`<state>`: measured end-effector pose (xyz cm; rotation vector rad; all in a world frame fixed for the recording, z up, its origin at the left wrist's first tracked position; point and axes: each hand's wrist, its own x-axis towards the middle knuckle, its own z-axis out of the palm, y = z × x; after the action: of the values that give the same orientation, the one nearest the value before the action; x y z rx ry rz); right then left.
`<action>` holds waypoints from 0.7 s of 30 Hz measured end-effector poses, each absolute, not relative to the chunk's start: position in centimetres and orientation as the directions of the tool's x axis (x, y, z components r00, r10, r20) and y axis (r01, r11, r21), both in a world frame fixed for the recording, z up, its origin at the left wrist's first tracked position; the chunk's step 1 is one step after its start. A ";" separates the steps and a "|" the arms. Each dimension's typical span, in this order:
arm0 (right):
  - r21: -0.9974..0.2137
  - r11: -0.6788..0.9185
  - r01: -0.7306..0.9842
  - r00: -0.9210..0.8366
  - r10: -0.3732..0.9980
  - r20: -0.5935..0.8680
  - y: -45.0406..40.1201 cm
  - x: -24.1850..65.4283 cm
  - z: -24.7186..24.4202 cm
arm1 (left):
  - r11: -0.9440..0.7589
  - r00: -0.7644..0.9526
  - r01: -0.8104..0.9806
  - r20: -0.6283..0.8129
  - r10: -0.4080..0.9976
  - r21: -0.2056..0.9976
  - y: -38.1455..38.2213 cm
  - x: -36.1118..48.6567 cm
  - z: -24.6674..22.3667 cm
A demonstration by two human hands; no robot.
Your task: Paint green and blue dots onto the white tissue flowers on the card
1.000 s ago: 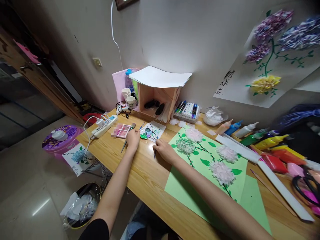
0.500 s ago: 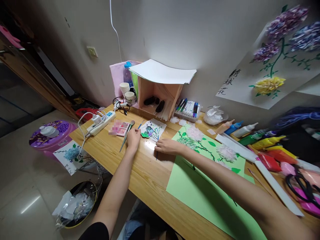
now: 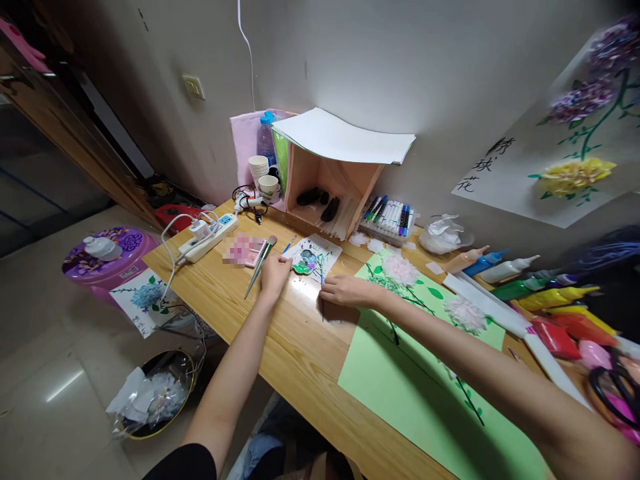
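Slim paintbrush (image 3: 323,312): straight, blue shaft; pinched by right hand (image 3: 346,292) above wooden desk (image 3: 305,350), near palette (image 3: 303,263) smeared green and purple. Left hand (image 3: 275,273) curled beside palette; cannot tell whether gripping.

Right hand (image 3: 347,291) holding brush (image 3: 323,311), green paper (image 3: 400,400)

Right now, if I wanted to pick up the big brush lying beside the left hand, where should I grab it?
I'd pinch the big brush by its lower handle, coming from the near left. The slim handle slants toward the table's front edge, over bare wood, while the bristles point away. The left hand crowds its right side, and the pink case its upper left.
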<state>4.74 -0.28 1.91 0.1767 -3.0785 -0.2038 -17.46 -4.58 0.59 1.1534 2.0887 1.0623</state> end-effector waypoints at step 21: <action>-0.719 0.615 0.325 -0.069 0.774 0.630 -6.8 0.5 -0.9 | 0.154 -0.510 0.175 -0.045 0.859 0.972 -3.6 -17.7 -1.3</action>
<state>0.52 -6.77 -0.85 -0.9209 -1.6579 0.4727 -17.70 -3.59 -1.31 0.9861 1.8064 1.3938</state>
